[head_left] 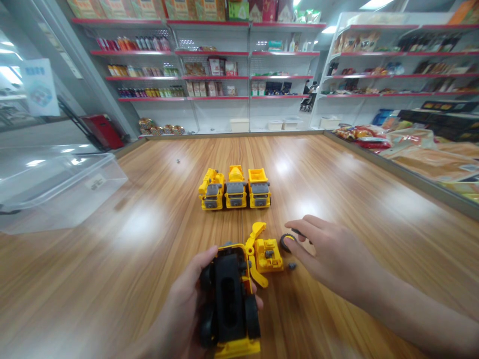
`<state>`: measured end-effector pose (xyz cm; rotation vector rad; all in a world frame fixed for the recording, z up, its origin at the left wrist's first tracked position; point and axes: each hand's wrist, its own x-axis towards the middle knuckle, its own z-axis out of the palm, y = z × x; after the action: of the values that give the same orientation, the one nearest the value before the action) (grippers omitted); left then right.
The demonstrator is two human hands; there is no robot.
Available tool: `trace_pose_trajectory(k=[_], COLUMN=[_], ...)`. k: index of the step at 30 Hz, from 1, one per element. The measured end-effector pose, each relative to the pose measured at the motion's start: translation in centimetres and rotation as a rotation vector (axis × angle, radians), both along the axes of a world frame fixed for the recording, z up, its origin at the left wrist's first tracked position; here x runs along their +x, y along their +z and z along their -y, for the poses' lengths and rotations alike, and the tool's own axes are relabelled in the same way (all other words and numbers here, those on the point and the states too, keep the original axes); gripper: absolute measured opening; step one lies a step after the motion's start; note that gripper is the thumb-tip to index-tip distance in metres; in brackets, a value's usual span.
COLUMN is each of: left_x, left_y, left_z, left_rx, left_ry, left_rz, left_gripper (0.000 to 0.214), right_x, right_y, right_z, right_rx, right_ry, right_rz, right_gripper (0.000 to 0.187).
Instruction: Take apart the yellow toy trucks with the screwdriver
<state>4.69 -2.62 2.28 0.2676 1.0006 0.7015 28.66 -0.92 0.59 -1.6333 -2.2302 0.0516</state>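
Note:
My left hand is closed around an upturned yellow toy truck, its black underside facing up. A yellow loader part lies on the wooden table just beyond it. My right hand reaches in from the right with fingers apart, its fingertips at a loose black-and-yellow wheel. A small grey piece lies beside that hand. Three yellow toy trucks stand in a row farther back on the table.
A clear plastic bin sits at the table's left. A tiny dark piece lies far back. Packaged goods lie along the right edge. Store shelves line the back wall.

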Motion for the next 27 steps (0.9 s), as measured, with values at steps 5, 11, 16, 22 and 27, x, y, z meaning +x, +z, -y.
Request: trace_pose_trajectory(k=[5,11,16,22,27], left_x=[0.0,-0.4,-0.5,-0.5,-0.8], left_y=[0.6,0.1,-0.3,-0.6,-0.7], left_z=[0.1,0.2,0.3,0.5,0.5], left_rx=[0.014,0.041,0.038,0.084,0.107], left_ry=[-0.019,0.041,0.031,-0.008,-0.032], left_rz=[0.075,0.137,0.122,0.134,0.152], left_gripper=[0.065,0.058,0.048,0.053,0.048], right_x=[-1.4,-2.3,-2.9,-3.0,-3.1], right_y=[0.3,0.9,0.7,0.4,0.3], right_z=[2.0,3.3,3.2,3.2,3.3], right_rx=[0.05,0.01,-0.012,-0.039,-0.056], right_ry=[0.263,0.499,0.597,0.601,0.6], right_rz=[-0.26,-0.314,-0.267,-0.299,-0.307], right_gripper=[0.023,0.022,0.022,0.023,0.023])
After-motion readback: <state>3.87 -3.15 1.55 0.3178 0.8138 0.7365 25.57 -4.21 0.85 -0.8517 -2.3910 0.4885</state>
